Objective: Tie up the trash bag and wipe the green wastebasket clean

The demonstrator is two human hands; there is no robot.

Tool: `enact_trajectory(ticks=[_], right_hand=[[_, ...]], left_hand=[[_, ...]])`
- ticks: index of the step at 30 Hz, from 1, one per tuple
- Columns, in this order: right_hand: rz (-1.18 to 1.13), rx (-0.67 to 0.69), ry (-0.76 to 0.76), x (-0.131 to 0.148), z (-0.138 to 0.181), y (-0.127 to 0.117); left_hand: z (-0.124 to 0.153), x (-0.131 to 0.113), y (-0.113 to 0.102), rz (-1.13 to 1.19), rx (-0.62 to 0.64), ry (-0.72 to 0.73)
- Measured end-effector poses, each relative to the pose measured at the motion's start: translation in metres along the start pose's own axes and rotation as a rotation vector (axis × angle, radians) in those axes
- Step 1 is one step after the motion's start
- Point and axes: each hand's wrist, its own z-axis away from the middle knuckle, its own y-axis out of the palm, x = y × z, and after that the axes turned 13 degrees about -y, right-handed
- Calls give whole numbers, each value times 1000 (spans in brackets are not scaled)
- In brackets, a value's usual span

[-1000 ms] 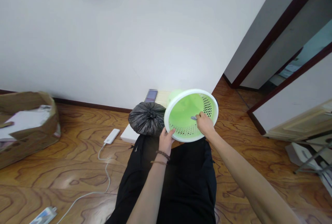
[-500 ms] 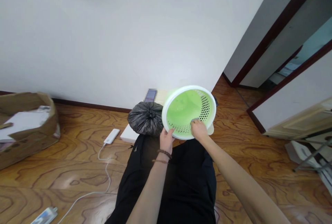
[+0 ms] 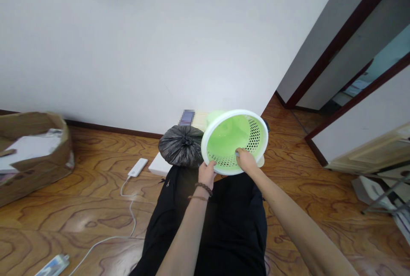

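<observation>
A light green plastic wastebasket point(image 3: 235, 113) with a white rim and perforated sides is tilted so its open mouth faces me. My left hand point(image 3: 206, 173), a beaded bracelet at its wrist, grips the near left of the rim, thumb on the inside. My right hand point(image 3: 246, 161) reaches over the near rim into the basket, fingers closed on a small greyish piece point(image 3: 237, 154), perhaps cloth, close to the inner wall. Most of that piece is hidden by the fingers. Left of the basket sits a tied black garbage bag point(image 3: 182, 147).
A cardboard box point(image 3: 41, 178) with papers stands on the left. A white power strip point(image 3: 138, 167) and its cord lie on the wooden floor. Beside the bag is a white box point(image 3: 159, 166). A white wall rises ahead; a doorway and metal-legged rack point(image 3: 384, 195) are at right.
The basket has shifted slightly right and toward me, with both hands still on or in it. My right hand has moved a little along the inside wall.
</observation>
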Motion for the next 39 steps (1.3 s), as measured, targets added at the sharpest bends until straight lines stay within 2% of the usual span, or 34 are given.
enact_trajectory(ticks=[4,7,12,17,21,26,33,36,39], right_hand=[[-148,-16,48,-10,-2,-2],[-175,-2,-8,-11,0,-2],[17,65,-128,1,6,-4],[247,96,-82,9,4,-15],[189,119,4,7,2,-22],[116,159,96,3,5,-17],[101,193,-129,0,8,-15],[170,184,-128,5,8,-18],[201,168,-62,10,6,-18]], left_hand=[[1,-1,-1,4,-22,5],[1,-1,-1,12,-15,0],[5,-1,3,48,11,-17],[5,-2,3,74,27,-20],[0,1,-2,62,24,-20],[1,3,-2,33,2,-7],[6,-1,3,46,-20,-33],[5,-2,2,63,-3,-36],[4,-1,1,83,-7,-39]])
